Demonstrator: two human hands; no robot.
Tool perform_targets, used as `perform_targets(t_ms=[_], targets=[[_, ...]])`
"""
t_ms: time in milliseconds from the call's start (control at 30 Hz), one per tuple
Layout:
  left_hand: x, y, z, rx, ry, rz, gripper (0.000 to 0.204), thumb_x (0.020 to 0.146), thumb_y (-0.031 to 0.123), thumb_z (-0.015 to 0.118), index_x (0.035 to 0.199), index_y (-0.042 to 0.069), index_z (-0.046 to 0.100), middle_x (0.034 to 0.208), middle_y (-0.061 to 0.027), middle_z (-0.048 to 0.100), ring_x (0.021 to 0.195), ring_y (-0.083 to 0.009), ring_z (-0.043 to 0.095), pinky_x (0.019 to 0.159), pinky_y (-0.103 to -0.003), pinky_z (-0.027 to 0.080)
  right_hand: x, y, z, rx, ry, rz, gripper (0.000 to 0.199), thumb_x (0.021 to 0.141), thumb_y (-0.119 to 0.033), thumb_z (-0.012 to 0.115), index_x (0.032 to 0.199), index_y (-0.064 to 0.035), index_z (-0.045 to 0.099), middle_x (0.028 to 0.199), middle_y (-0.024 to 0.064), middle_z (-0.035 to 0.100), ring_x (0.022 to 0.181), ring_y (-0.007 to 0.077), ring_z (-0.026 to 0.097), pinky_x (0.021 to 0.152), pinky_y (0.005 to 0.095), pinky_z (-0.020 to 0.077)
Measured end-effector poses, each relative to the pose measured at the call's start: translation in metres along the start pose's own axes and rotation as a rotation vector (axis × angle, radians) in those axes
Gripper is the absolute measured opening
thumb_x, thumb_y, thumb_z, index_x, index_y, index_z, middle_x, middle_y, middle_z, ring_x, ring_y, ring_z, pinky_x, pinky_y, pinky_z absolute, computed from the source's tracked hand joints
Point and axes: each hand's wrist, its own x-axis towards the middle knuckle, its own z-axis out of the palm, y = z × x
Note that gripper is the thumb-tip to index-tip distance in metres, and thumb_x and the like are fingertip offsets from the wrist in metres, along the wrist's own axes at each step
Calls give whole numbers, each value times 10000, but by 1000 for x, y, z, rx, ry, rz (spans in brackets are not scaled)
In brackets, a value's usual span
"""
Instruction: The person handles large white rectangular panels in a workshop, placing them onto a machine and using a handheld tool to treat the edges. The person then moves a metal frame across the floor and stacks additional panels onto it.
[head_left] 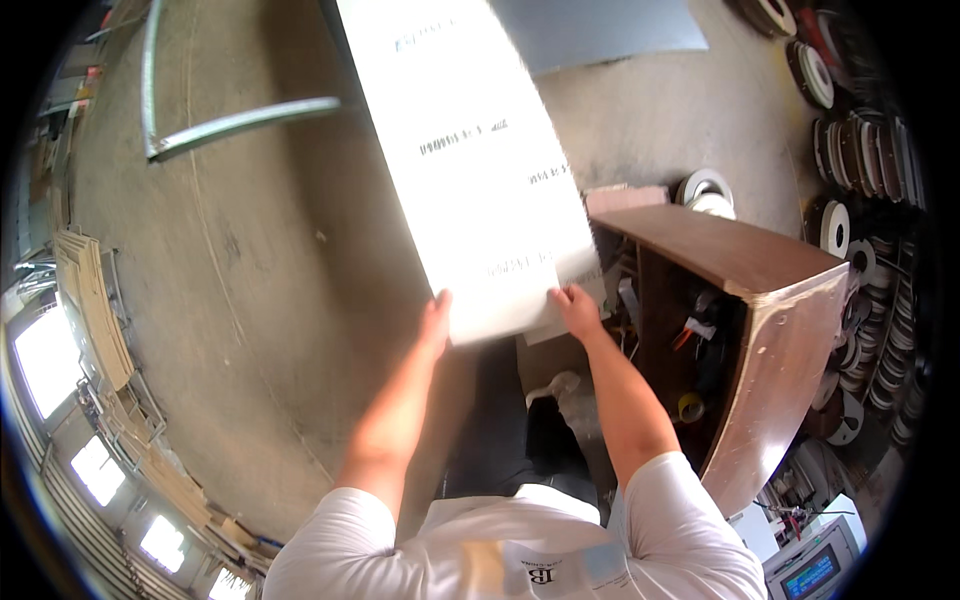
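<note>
White shirt (pixel 520 560), short-sleeved, is seen at the lower edge, nearest the camera; both bare forearms are extended from it.

Left hand (pixel 436 318): grip pinched on the near left corner of the panel, thumb laid on its upper face, fingers hidden beneath.

Right hand (pixel 577 308): grip pinched on the near right corner of the panel, fingers curled over its edge.

Panel (pixel 470 150): long, white, flat, marked with rows of small dark print. It is held above the floor between the two hands and is stretched away from the person to the upper edge of the view. Its surface is blurred and brightly lit.

Cabinet (pixel 740 270): brown wood, open-fronted, placed just right of the panel's near end. Tools and a roll of tape are stored inside; details cannot be told.

Floor (pixel 250 300): bare concrete, seen to the left and beneath the panel.

Metal bar (pixel 240 120): bent, grey, laid on the floor at upper left, well apart from the hands.

Grey sheet (pixel 600 30): flat, laid on the floor beyond the panel.

Tape rolls (pixel 860 150): many, stacked along the right wall.

Machine (pixel 815 565): light-coloured, with a small screen, at lower right.
</note>
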Motion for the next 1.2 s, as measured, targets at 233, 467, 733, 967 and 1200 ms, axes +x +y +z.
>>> perform_targets(t_ms=[233,467,733,967,1200], targets=[[-103,32,-16,-30,19,117,626,1081,448,645,1439,-61,585,1399,-180,674,1286,-267,638,1125,-421,491,-89,-7,-26,-102,81,-209,445,1046,-448,666,1047,-8,731,924,211,724,862,364,695,796,456,526],[-232,80,-7,-223,-179,-17,563,1101,390,636,1452,-45,568,1452,-139,645,1344,-252,601,1155,-431,470,-190,-37,-98,-48,15,-141,484,1012,-463,687,1159,-8,757,990,184,768,959,308,729,856,426,554],[-387,104,81,-330,-451,-54,522,1104,358,627,1477,-1,555,1449,-144,644,1325,-300,627,1135,-484,506,-342,-14,-176,1093,69,27,559,1003,-364,744,1396,16,629,1174,90,703,888,172,619,883,369,556],[-478,74,231,-139,-712,-108,547,1095,478,606,1457,72,553,1360,-106,692,1188,-252,710,1005,-468,589,-427,22,-213,1250,116,-156,537,1005,-286,732,1429,13,591,1286,123,710,1147,262,702,987,394,560],[-506,53,329,618,-1031,25,482,1113,440,569,1335,12,585,1256,-191,737,1104,-284,739,919,-399,591,-485,144,-326,1366,477,-187,409,997,-232,741,1270,63,660,1167,143,734,1012,250,734,912,402,601]])
